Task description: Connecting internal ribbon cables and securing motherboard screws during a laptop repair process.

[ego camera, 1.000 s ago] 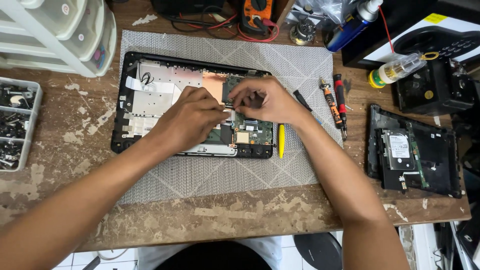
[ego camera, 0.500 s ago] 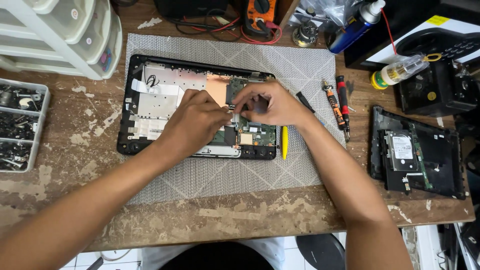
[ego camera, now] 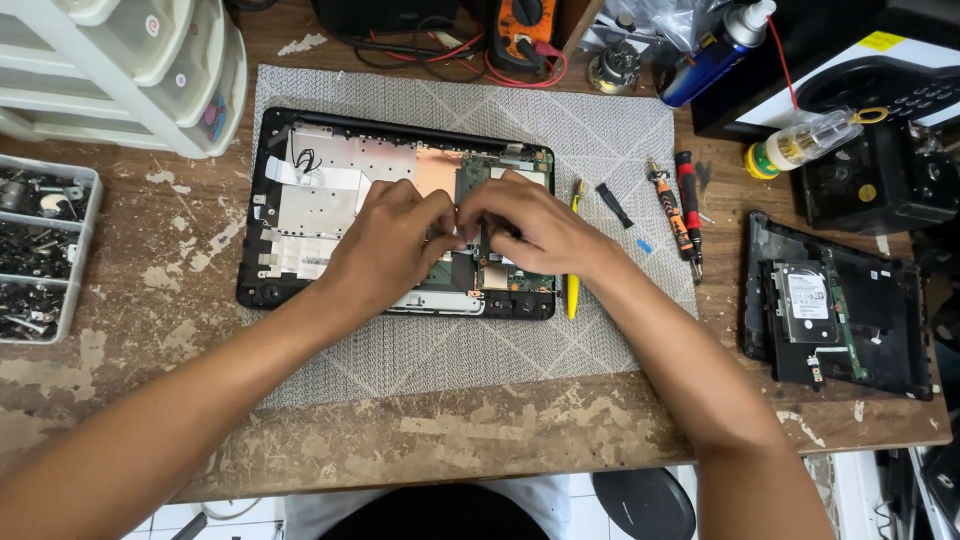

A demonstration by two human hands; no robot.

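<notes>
An opened black laptop base [ego camera: 300, 130] lies on a grey woven mat [ego camera: 600, 140], showing a silver metal plate and a green circuit board [ego camera: 470, 270]. My left hand [ego camera: 390, 245] and my right hand [ego camera: 525, 225] meet over the middle of the board, fingertips pinched together on a small part that the fingers hide. Both hands rest on the laptop's inside. A yellow pry tool [ego camera: 573, 290] lies just right of the laptop, beside my right wrist.
Two screwdrivers [ego camera: 680, 205] lie on the mat's right edge. A second opened device with a hard drive [ego camera: 810, 310] sits at the right. A parts tray with screws [ego camera: 30, 250] and plastic drawers [ego camera: 120, 60] stand at the left. A multimeter [ego camera: 525, 30], a spray can [ego camera: 715, 45] and a small bottle [ego camera: 805, 140] are at the back.
Both hands stay over the board. My right hand's fingers have drawn closer to my left hand's fingertips, and the view has shifted slightly.
</notes>
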